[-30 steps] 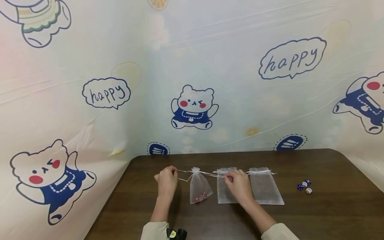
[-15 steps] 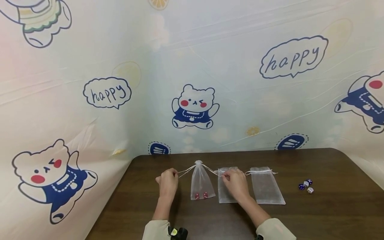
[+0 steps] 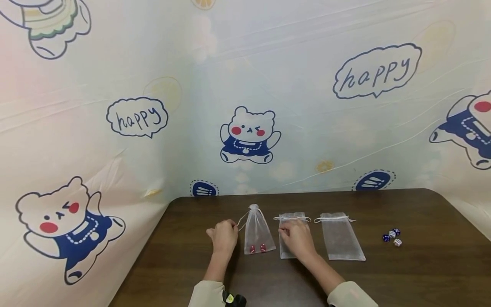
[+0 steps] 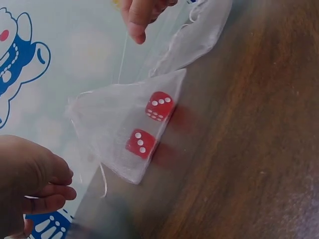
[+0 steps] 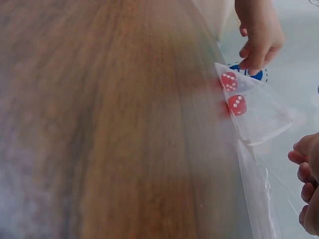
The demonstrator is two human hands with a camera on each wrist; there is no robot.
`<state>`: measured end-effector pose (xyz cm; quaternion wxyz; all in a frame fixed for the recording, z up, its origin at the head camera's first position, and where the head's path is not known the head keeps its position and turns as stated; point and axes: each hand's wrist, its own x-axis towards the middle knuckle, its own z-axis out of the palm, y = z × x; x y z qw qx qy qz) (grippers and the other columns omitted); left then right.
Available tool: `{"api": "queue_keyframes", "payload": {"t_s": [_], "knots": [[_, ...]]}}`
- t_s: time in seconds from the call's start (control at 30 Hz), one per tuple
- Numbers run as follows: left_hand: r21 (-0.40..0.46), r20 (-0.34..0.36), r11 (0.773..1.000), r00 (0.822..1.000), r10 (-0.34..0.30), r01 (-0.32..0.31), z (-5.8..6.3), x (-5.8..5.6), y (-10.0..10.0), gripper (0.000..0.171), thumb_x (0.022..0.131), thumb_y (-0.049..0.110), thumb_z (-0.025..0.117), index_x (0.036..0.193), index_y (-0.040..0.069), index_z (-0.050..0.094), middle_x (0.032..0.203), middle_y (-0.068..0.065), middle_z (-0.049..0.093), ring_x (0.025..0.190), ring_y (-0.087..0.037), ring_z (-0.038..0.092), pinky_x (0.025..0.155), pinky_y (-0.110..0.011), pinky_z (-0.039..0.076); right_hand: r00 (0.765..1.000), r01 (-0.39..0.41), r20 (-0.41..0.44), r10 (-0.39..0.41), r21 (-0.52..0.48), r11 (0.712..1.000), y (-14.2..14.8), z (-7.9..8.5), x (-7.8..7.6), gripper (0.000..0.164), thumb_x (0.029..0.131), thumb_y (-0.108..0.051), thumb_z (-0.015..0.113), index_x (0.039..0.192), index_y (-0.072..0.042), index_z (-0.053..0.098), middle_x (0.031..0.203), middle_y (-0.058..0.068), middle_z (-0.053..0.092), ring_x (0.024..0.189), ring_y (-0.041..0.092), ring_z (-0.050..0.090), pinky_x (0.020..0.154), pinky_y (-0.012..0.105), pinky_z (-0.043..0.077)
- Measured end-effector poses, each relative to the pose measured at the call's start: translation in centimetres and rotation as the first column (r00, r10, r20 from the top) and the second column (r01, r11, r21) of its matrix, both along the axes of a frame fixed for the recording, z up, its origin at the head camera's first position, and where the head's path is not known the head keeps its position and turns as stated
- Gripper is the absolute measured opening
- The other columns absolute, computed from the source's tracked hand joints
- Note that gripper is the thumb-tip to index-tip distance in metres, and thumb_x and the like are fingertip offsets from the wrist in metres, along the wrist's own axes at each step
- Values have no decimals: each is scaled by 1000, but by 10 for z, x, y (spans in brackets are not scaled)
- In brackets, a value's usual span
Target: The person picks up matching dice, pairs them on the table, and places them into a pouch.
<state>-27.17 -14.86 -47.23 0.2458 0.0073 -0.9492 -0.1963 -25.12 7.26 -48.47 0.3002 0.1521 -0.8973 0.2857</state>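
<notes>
A sheer white drawstring bag (image 3: 258, 230) stands gathered at its neck, with two red dice (image 4: 140, 143) inside near its bottom. My left hand (image 3: 224, 235) is just left of it, fingers loosely bent and holding nothing. A loose cord (image 4: 104, 181) of the bag hangs beside those fingers, apart from them in the left wrist view. Over a flat second mesh bag (image 3: 288, 251) is my right hand (image 3: 298, 238), its fingers loosely curled with nothing visible in them; it covers part of that bag. The right wrist view shows the right fingers (image 5: 306, 172) apart from the filled bag.
To the right lies a third flat mesh bag (image 3: 342, 238) with its cord across the top. Several blue and white dice (image 3: 391, 235) sit farther right on the brown wooden table (image 3: 422, 273). A printed cloth backdrop (image 3: 299, 85) rises behind the table's far edge.
Both hands have let go of the cords they were pulling apart, which now hang by the bag. The left hand has moved slightly right and nearer. The bag's neck has drawn tight and stands higher.
</notes>
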Motion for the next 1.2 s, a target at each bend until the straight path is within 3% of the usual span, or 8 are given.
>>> {"api": "queue_keyframes", "payload": {"t_s": [0.13,0.23,0.4,0.53,0.7,0.93,1.07,1.2], "knots": [[-4,-11,1000,1000,1,-1,-1,1,3,8,78,9,70,70,7,69,69,-6,66,67,-25,60,64,-44,28,1000,3,0,-3,-36,999,9,4,4,6,72,-7,75,76,-10,72,72,-2,65,74,21,57,67,39,41],[-20,-106,1000,994,-16,14,3,1,9,6,78,9,70,73,6,69,71,-6,66,68,-25,60,65,-44,30,999,6,-32,-9,-82,997,19,13,6,5,72,-6,75,76,-7,72,65,-5,59,65,16,50,61,35,39],[-58,-295,995,951,-96,82,12,0,27,4,77,9,72,78,6,70,77,-6,67,73,-23,60,73,-43,36,999,-10,-50,-2,-242,970,36,33,13,1,76,-1,72,76,-2,71,60,-11,48,58,9,39,53,26,34],[-123,-316,972,921,-229,200,17,0,47,21,77,14,73,96,6,69,98,-7,67,93,-23,60,82,-43,40,997,-12,-77,-14,-326,945,48,47,20,3,79,0,69,76,-2,71,61,-10,48,59,7,39,51,22,34],[-291,-130,872,887,-444,394,14,3,75,49,84,27,66,128,9,53,134,-9,48,126,-26,41,102,-46,30,997,-10,-72,-16,-353,936,59,57,33,6,81,-3,68,77,-1,70,60,-9,45,59,6,38,50,18,31],[-358,99,700,771,-629,618,0,8,109,60,87,30,63,139,8,40,144,-12,36,132,-28,30,105,-41,28,997,-11,-71,-14,-335,942,69,60,48,4,81,-3,68,78,-2,71,66,-8,50,59,6,41,52,15,32],[-311,218,654,722,-657,690,-6,11,119,61,88,29,62,140,8,38,143,-12,36,132,-28,31,103,-38,31,998,18,-56,-38,-324,946,76,59,54,3,79,-3,69,80,-4,72,68,-7,52,61,7,43,53,14,32],[-272,311,642,697,-647,717,-11,13,124,61,90,30,60,143,11,35,144,-10,35,133,-26,30,105,-36,29,997,60,-31,-74,-325,944,84,58,57,7,78,0,69,81,-5,72,68,-6,52,62,7,43,53,14,33]]}}
